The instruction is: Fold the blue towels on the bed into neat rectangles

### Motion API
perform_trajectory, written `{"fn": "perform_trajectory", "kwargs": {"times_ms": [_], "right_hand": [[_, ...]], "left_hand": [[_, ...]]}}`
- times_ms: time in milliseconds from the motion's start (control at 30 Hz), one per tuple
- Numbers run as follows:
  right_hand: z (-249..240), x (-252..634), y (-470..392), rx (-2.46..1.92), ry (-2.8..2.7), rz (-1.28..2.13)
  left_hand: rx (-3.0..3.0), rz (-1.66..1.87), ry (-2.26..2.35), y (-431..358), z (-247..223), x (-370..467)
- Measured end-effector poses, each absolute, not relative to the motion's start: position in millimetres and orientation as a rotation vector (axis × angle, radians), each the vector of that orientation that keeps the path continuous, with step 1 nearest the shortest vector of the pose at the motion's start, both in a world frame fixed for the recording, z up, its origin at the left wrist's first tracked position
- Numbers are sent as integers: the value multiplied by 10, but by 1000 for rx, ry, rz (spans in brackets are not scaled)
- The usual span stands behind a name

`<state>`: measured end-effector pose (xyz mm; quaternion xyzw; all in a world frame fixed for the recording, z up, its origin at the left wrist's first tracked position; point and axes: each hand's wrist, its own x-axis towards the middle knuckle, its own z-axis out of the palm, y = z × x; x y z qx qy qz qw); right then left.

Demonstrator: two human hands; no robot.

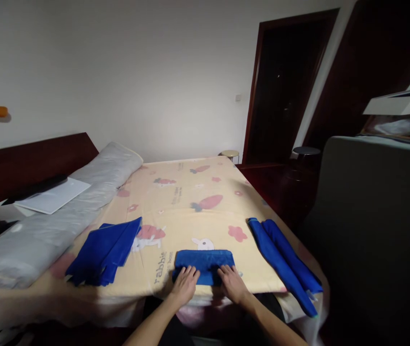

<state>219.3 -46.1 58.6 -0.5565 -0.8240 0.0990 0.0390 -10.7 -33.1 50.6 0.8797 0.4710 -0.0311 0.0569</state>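
In front of me a folded blue towel (206,259) lies near the close edge of the bed. My left hand (186,284) is on its left part, fingers bent over the cloth. On the right part rests my right hand (232,282), its fingers likewise curled onto the towel; both thumbs are mostly hidden. To the left lies a loose, layered stack of blue cloths (107,252), slightly fanned out. Two long, narrow blue cloths (280,262) lie side by side at the right, their near ends by the bed's edge.
The bed's sheet (176,211) is cream with carrot and rabbit prints. A long grey bedding roll (82,192) lies along the headboard (35,154), with a white flat panel (53,194) on it. Right of the bed stand a grey-green panel (366,216) and a round stool (306,151).
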Motion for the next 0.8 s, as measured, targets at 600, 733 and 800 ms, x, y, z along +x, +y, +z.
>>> {"fn": "perform_trajectory", "kwargs": {"times_ms": [600, 733, 800], "right_hand": [[388, 2252, -428, -1842, -2495, 203], [416, 2255, -428, -1842, -2501, 206], [452, 2253, -430, -1829, -2498, 218]], "left_hand": [[2697, -133, 1643, -198, 397, -276], [2682, -113, 1626, -181, 431, -290], [2658, -121, 1618, -190, 452, -278]]}}
